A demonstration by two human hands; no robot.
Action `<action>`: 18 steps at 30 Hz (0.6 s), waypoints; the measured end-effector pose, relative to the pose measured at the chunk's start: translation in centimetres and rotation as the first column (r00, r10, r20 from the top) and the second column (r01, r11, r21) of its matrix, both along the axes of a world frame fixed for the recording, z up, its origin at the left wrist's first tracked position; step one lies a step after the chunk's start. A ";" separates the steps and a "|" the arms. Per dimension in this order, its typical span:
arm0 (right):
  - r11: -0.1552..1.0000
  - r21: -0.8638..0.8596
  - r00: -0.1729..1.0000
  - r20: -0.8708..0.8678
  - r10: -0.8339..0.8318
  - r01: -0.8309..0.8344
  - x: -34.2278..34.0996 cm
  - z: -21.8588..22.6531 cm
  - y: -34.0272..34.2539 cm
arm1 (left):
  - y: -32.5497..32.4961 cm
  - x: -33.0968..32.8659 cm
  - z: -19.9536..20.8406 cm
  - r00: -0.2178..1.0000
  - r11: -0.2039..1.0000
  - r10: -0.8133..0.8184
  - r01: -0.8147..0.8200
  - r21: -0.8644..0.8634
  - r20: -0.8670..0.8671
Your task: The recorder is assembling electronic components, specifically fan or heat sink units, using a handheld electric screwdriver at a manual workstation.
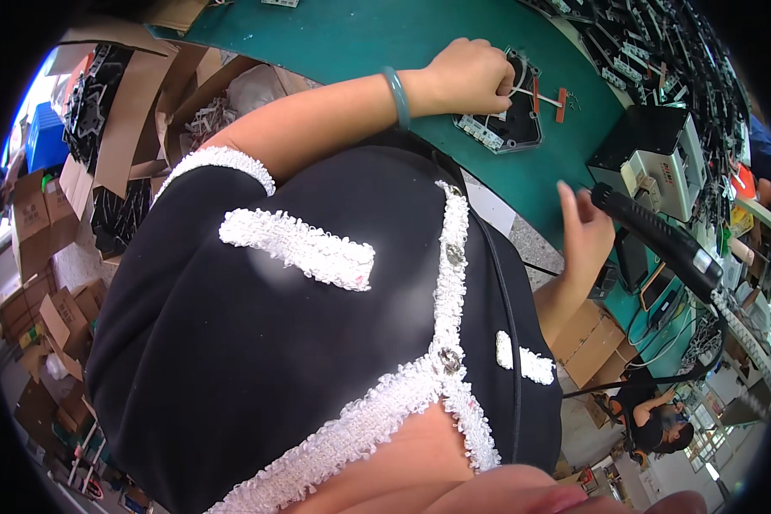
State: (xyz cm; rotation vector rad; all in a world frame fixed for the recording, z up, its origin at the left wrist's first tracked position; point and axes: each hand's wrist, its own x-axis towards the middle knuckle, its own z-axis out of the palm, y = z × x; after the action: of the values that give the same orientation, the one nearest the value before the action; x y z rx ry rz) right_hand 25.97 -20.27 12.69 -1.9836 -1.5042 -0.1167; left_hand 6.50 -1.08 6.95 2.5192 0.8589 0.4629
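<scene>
My left hand (475, 77), with a grey-green bangle at the wrist, is closed over the left side of a black plastic housing (522, 120) on the green bench. Its curled fingers hide what they grip, if anything. White wires run from beside these fingers to two small orange-brown strips (561, 105). A pale circuit board (478, 133) lies at the housing's near edge. My right hand (587, 227) is raised off the bench's near edge, fingers apart and nothing seen in them. Close to its fingertips hangs a black electric screwdriver (660, 240).
Small screws (574, 103) lie beside the strips. A silver-and-black box-shaped machine (660, 167) stands to the right. Many black parts (642, 51) are heaped along the bench's far side. Open cartons (133, 111) stand at left. A cable (505, 317) hangs before my chest. Another person (655, 420) sits at lower right.
</scene>
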 end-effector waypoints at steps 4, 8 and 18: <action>0.819 -0.548 0.879 -0.460 -0.126 -0.169 -1.8 1.1 -1.0 | 0.1 -0.5 -0.9 0.940 0.953 0.014 0.091 -0.289 0.341; 0.957 -0.175 0.710 -0.702 0.044 -0.232 -3.6 -0.7 4.3 | 0.5 -0.7 -1.8 0.849 0.950 -0.106 0.239 -0.199 0.517; 0.961 0.082 0.468 -0.860 0.202 -0.263 -2.8 -3.8 7.3 | 0.4 1.6 0.0 0.952 0.958 -0.256 0.273 -0.089 0.170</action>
State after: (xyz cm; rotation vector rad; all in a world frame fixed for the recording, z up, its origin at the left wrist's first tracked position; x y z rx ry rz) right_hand 23.21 -12.97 8.85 -1.4264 -1.0335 0.9460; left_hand 8.10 -0.72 6.92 2.4101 0.4645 0.5014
